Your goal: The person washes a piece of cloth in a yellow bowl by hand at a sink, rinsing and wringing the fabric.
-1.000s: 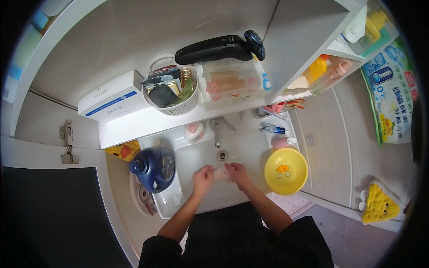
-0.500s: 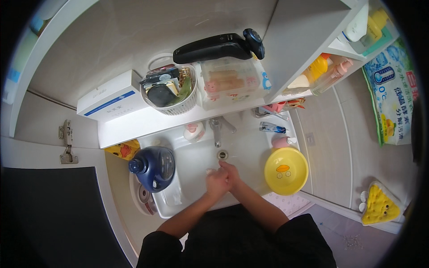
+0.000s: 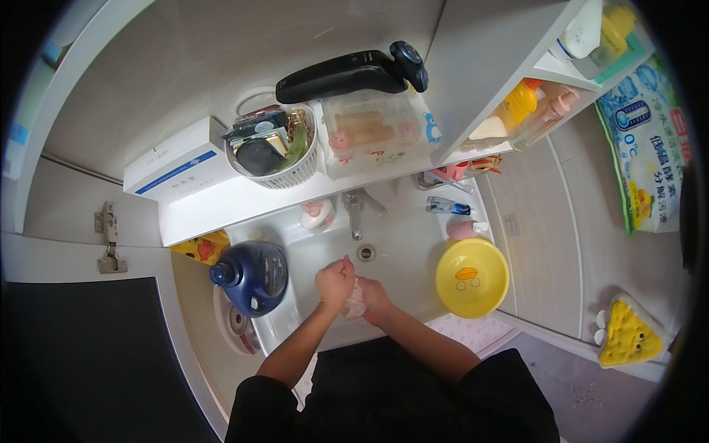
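Note:
Low over the white sink (image 3: pixel 402 284), a small pale pink, crumpled cloth (image 3: pixel 355 303) is stretched between my hands. My left hand (image 3: pixel 336 283) is closed on its upper left end, thumb pointing up. On the other side my right hand (image 3: pixel 377 298) grips the cloth, its fingers partly hidden. Beyond my hands are the drain (image 3: pixel 366 252) and the silver faucet (image 3: pixel 355 218); I cannot see water running from it.
A dark blue jug (image 3: pixel 251 277) stands at the sink's left, a yellow basin (image 3: pixel 473 278) with a duck face at its right. A white pump bottle (image 3: pixel 317 215) and a pink bottle (image 3: pixel 465 229) sit behind. A shelf (image 3: pixel 221 214) with a basket (image 3: pixel 288 177) and shaver (image 3: pixel 340 76) overhangs the back.
My clasped hands have drawn back from the drain and moved apart slightly. The pink cloth, mostly hidden in them before, now shows between them. The view has shifted a little.

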Motion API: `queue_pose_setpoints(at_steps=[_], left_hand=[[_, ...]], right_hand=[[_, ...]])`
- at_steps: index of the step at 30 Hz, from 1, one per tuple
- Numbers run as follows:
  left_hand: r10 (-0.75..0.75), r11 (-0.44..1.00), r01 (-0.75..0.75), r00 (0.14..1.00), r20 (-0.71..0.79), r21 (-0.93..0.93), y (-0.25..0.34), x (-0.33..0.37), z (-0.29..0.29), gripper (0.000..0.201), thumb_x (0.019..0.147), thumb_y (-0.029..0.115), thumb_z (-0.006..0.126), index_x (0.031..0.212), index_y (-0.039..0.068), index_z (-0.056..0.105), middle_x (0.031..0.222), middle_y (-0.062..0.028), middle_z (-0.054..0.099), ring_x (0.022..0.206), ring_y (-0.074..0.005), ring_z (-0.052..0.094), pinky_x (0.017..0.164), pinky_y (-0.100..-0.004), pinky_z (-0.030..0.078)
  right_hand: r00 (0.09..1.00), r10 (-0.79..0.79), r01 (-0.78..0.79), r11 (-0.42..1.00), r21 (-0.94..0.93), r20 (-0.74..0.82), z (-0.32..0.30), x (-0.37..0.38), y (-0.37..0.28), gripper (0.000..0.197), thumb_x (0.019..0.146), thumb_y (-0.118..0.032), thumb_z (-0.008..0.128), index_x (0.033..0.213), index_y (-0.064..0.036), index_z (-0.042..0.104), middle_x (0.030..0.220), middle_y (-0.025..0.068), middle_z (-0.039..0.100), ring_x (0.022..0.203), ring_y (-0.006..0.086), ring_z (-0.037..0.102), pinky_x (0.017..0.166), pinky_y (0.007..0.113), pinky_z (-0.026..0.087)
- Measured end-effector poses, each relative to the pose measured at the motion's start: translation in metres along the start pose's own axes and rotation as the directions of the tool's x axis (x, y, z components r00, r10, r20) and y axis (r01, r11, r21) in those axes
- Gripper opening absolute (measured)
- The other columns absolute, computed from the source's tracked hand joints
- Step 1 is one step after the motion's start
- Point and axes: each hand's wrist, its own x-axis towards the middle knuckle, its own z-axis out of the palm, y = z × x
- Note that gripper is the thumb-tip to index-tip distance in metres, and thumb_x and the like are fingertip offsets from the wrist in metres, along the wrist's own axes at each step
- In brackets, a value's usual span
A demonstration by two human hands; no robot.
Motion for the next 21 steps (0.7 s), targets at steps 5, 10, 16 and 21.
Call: queue_pose_setpoints(at_steps=[5,10,16,21], left_hand=[[0.485,0.873,-0.485,0.874,-0.014,-0.045,0.021,-0.035,0.004,0.034,0.088,0.024,0.062,0.059,0.006,0.06,0.059,-0.013,0.06,0.053,-0.0361,0.059,0.048,-0.0432,0.045],[-0.097,0.993,0.107,0.982,0.16,-0.055,0.019,0.014,-0.015,0.025,0.082,0.022,0.064,0.063,0.006,0.06,0.064,-0.0151,0.062,0.058,-0.0366,0.061,0.051,-0.0449,0.046],[0.28,0.956,-0.284,0.958,-0.057,-0.078,0.009,-0.012,-0.001,0.035,0.09,0.02,0.062,0.06,0.004,0.059,0.056,-0.0174,0.056,0.05,-0.0368,0.056,0.047,-0.0451,0.042],[-0.058,0.998,0.058,0.998,0.026,0.003,-0.028,0.015,-0.007,0.038,0.094,0.025,0.061,0.063,0.003,0.059,0.056,-0.0153,0.056,0.047,-0.0298,0.055,0.049,-0.042,0.04]], right_hand=[[0.929,-0.082,0.031,0.989,0.146,0.36,-0.032,0.017,-0.019,0.021,0.095,-0.023,0.059,0.087,-0.0034,0.063,0.084,0.0046,0.063,0.076,0.0174,0.062,0.065,0.033,0.05],[0.996,-0.087,0.086,0.986,-0.145,-0.001,0.017,-0.022,-0.022,0.021,0.094,-0.023,0.061,0.088,-0.0033,0.065,0.077,0.0028,0.06,0.07,0.0156,0.059,0.061,0.032,0.048],[0.976,-0.165,0.202,0.93,-0.308,0.143,-0.006,0.0,-0.017,0.027,0.096,-0.027,0.06,0.097,-0.0014,0.065,0.085,0.0051,0.063,0.075,0.0169,0.06,0.064,0.033,0.05],[0.998,-0.061,0.054,0.895,-0.443,-0.001,0.023,-0.025,-0.016,0.034,0.098,-0.035,0.057,0.095,-0.002,0.065,0.082,0.0053,0.062,0.075,0.0158,0.061,0.061,0.033,0.051]])
